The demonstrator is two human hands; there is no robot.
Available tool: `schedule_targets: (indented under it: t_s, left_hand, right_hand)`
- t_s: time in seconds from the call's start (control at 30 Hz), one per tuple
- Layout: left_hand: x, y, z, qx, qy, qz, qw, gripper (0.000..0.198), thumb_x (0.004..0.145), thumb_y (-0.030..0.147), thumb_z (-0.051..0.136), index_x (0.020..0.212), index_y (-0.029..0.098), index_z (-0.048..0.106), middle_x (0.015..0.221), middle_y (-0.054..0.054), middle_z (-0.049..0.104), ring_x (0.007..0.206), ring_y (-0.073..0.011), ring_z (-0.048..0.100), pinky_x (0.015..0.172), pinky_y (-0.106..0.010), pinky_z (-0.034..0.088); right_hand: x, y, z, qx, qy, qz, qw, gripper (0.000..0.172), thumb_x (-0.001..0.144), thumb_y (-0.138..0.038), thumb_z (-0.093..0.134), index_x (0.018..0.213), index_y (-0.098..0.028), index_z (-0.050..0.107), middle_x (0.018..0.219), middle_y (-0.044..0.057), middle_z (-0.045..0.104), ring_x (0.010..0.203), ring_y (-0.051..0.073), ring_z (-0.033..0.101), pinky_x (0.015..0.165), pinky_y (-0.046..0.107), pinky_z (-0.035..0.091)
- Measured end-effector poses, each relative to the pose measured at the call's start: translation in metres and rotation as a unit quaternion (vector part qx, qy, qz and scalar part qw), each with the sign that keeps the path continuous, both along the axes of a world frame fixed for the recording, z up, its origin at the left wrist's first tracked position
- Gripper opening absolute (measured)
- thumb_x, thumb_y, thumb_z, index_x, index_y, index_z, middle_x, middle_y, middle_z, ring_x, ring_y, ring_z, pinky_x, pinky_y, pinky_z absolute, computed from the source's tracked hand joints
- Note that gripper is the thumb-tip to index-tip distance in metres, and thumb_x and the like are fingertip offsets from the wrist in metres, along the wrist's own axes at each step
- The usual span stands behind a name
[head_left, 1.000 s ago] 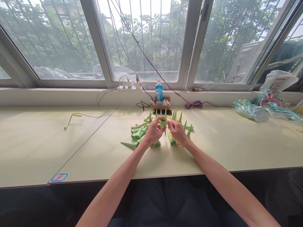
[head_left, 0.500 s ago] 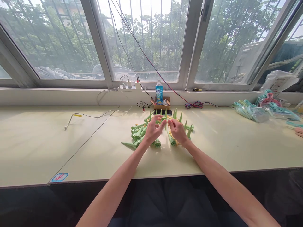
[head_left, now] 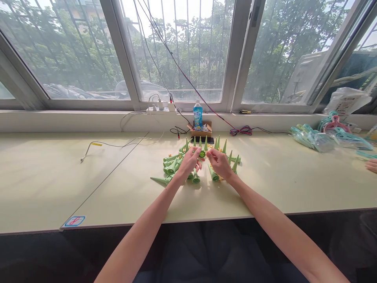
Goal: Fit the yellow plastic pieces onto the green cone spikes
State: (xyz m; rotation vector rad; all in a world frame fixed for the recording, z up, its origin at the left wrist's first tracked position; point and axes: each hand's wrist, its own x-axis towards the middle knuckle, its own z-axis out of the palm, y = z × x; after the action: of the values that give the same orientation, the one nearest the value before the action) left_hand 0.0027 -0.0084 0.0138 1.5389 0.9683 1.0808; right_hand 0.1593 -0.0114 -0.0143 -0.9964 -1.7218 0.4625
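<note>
A heap of green plastic cone spikes (head_left: 173,165) and small yellow pieces lies at the middle of the pale table (head_left: 118,184). My left hand (head_left: 190,163) is closed round one green cone (head_left: 202,153), its wide mouth turned toward me with yellow showing inside. My right hand (head_left: 219,163) is beside it, fingertips pinched at the cone's mouth; what they hold is too small to name. Several cones stand upright behind my hands.
A blue drink bottle (head_left: 198,115) stands in a small cardboard box by the window ledge, with a dark phone in front. A power strip (head_left: 160,108) and cables lie on the sill. Bagged teal hangers (head_left: 315,139) lie at the right; another person's hand (head_left: 371,165) shows at the right edge.
My left hand has turned the green cone so its mouth faces me, and my right fingertips have closed in on that mouth. The other person's hand has stayed at the far right edge.
</note>
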Motion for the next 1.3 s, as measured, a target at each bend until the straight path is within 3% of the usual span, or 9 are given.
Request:
schedule_targets:
  t_s: [0.37,0.63,1.07,1.3]
  left_hand:
    - [-0.0008,-0.007,0.0063,-0.011,-0.007,-0.01,1.0,0.031,0.091,0.044,0.053,0.108,0.019,0.048,0.077,-0.001,0.058,0.046,-0.0087,0.054,0.037,-0.019,0.039]
    - [-0.0027,-0.0073,0.0061,0.006,-0.018,-0.023,1.0,0.031,0.088,0.037,0.058,0.112,0.019,0.049,0.089,-0.003,0.056,0.047,-0.007,0.055,0.037,-0.019,0.039]
    - [-0.0043,-0.0032,0.0004,0.059,-0.005,-0.043,0.997,0.046,0.081,0.041,0.068,0.116,0.021,0.046,0.116,-0.012,0.056,0.05,-0.0053,0.058,0.037,-0.018,0.041]
    - [-0.0039,-0.003,-0.0025,0.105,0.025,-0.03,0.994,0.044,0.081,0.032,0.067,0.119,0.022,0.048,0.126,-0.013,0.056,0.053,-0.0056,0.06,0.04,-0.018,0.042]
  right_hand:
    - [0.001,0.0028,-0.0026,0.007,-0.005,-0.02,1.0,0.037,0.095,-0.046,0.043,0.069,-0.021,0.041,0.056,-0.004,0.038,0.05,0.011,0.033,0.052,0.025,0.029]
    - [0.0004,0.0019,-0.0012,0.003,-0.017,-0.039,0.999,0.038,0.096,-0.044,0.041,0.066,-0.021,0.037,0.054,-0.005,0.036,0.05,0.011,0.032,0.051,0.025,0.028]
    - [0.0022,0.0044,-0.0018,0.007,-0.021,-0.058,0.998,0.04,0.097,-0.043,0.039,0.063,-0.022,0.032,0.053,-0.005,0.035,0.05,0.011,0.031,0.05,0.026,0.026]
    - [0.0022,0.005,-0.0014,0.002,-0.015,-0.063,0.998,0.042,0.097,-0.045,0.038,0.063,-0.021,0.035,0.056,-0.002,0.044,0.051,0.012,0.037,0.052,0.026,0.029]
